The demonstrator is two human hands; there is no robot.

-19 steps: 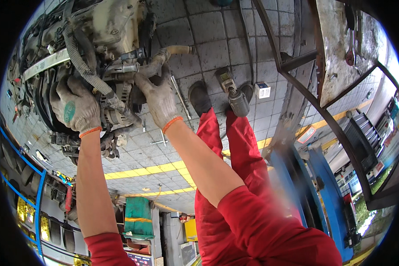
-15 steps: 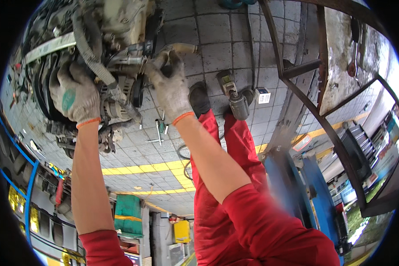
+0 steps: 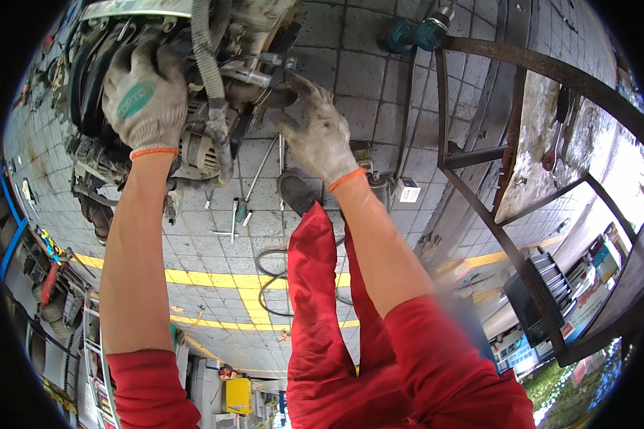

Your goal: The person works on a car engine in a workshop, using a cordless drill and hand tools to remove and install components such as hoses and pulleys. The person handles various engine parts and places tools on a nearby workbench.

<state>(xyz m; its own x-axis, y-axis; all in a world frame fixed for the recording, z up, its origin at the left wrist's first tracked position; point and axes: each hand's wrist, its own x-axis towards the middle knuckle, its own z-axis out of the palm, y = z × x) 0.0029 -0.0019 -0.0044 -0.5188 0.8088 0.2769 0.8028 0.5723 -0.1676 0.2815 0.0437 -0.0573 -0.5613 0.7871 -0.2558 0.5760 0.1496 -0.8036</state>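
Note:
A greasy engine (image 3: 215, 132) with belts, hoses and an alternator (image 3: 199, 154) stands on the tiled floor at the upper left. My left hand (image 3: 144, 104), in a grey knit glove with an orange cuff, rests on its dark ribbed part with fingers spread; the fingertips are partly hidden. Wearing a matching glove, my right hand (image 3: 318, 132) is at the engine's right side. Its thumb and forefinger stand apart around the end of a brownish bent hose (image 3: 265, 98). A metal pipe stub (image 3: 247, 74) sits just above that hose. A grey corrugated hose (image 3: 207, 61) runs between my hands.
A T-shaped wrench (image 3: 233, 222) and a long-handled tool (image 3: 257, 175) lie on the floor. An impact driver (image 3: 422, 32), a small white box (image 3: 408, 190) and a dark metal frame (image 3: 479, 193) are to the right. A cable (image 3: 265, 282) loops near my legs.
My right hand has drawn back a little, its fingers now wider apart. My left hand stays on the engine. The view has shifted, showing more of the impact driver at the top.

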